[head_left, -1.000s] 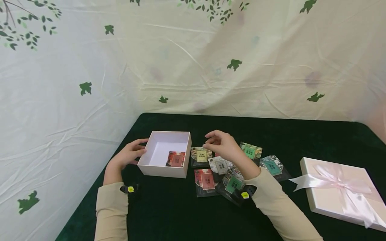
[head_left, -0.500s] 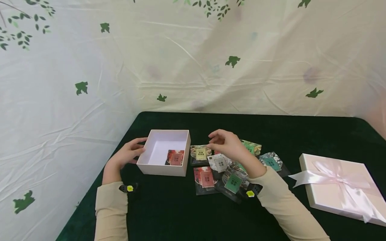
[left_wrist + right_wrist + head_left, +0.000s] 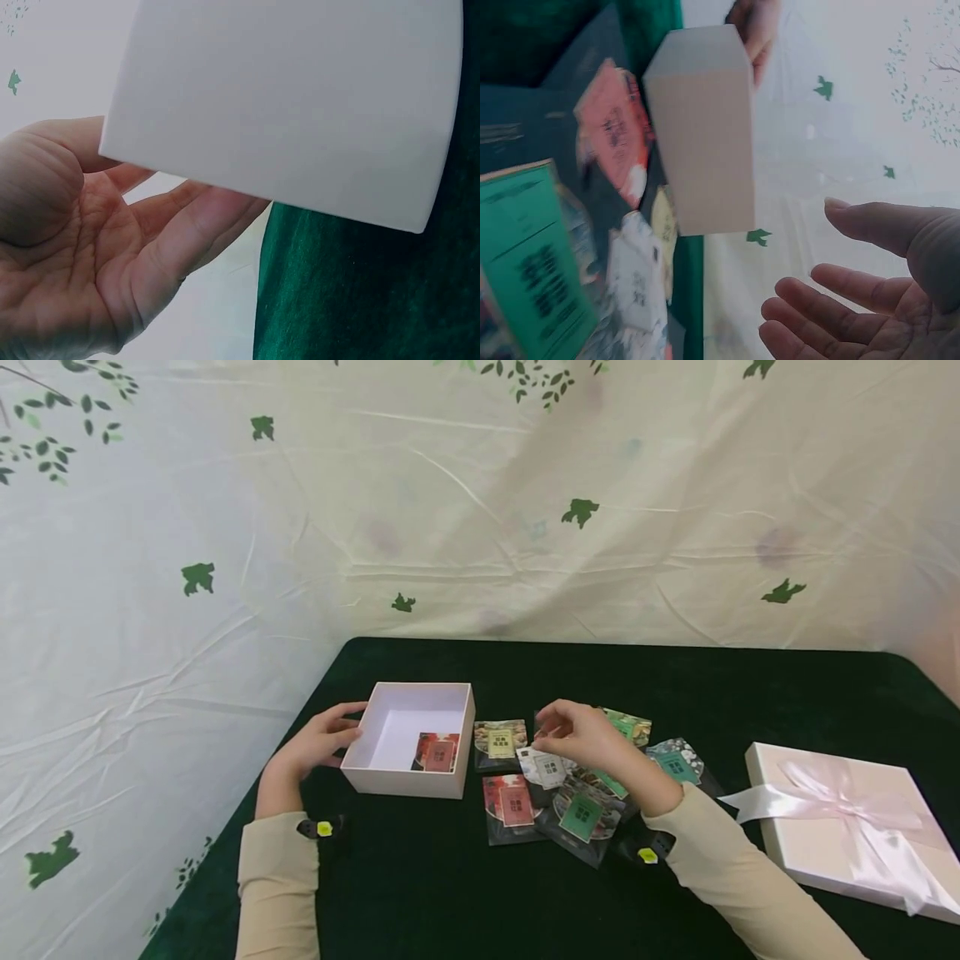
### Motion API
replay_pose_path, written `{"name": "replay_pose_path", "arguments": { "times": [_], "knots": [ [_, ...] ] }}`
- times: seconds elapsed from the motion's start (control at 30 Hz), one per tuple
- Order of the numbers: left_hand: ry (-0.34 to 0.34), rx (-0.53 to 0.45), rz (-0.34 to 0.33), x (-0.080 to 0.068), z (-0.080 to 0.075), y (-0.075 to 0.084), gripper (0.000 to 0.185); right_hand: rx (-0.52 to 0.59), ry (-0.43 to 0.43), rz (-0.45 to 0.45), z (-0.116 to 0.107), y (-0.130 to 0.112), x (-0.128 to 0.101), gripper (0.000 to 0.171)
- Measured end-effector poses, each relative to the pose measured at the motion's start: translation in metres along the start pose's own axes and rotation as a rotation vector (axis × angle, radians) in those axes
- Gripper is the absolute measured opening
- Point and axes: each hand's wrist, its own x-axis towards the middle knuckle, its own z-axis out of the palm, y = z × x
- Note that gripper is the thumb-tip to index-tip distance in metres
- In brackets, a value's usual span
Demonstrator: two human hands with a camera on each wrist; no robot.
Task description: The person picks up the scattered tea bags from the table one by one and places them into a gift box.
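My left hand [image 3: 320,747] touches the left wall of an open white box [image 3: 411,783]. In the left wrist view its thumb and fingers [image 3: 191,225] lie partly hidden behind the box. One small packet with a red label [image 3: 438,754] is inside the box, near its front right corner. My right hand [image 3: 588,742] hovers over several dark, picture-printed packets with coloured labels and covers part of them. Its fingers are loosely bent and hold nothing in the right wrist view. Nearest to it are a white-label packet [image 3: 550,770] and a yellow-label packet [image 3: 501,743].
Other packets overlap on the dark green cloth [image 3: 420,877]: one red-label [image 3: 516,807], one green-label [image 3: 582,818], one teal-label [image 3: 677,767]. To the right lies a pale pink lid [image 3: 810,852] tied with a ribbon bow. A white leaf-print curtain [image 3: 480,527] hangs behind.
My right hand has moved to the right and slightly nearer, away from the box and over the packets. The left hand keeps its place on the box.
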Motion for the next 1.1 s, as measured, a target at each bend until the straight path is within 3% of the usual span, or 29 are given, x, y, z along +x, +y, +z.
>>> {"name": "replay_pose_path", "arguments": {
  "times": [0.5,1.1],
  "knots": [
    [-0.002,0.002,0.001,0.004,0.0,0.001,0.055,-0.151,-0.077,0.06,0.0,0.013,-0.016,0.039],
    [-0.007,-0.01,0.005,0.001,0.001,-0.002,0.055,-0.211,-0.127,0.128,0.006,0.028,-0.036,0.049]
  ]
}}
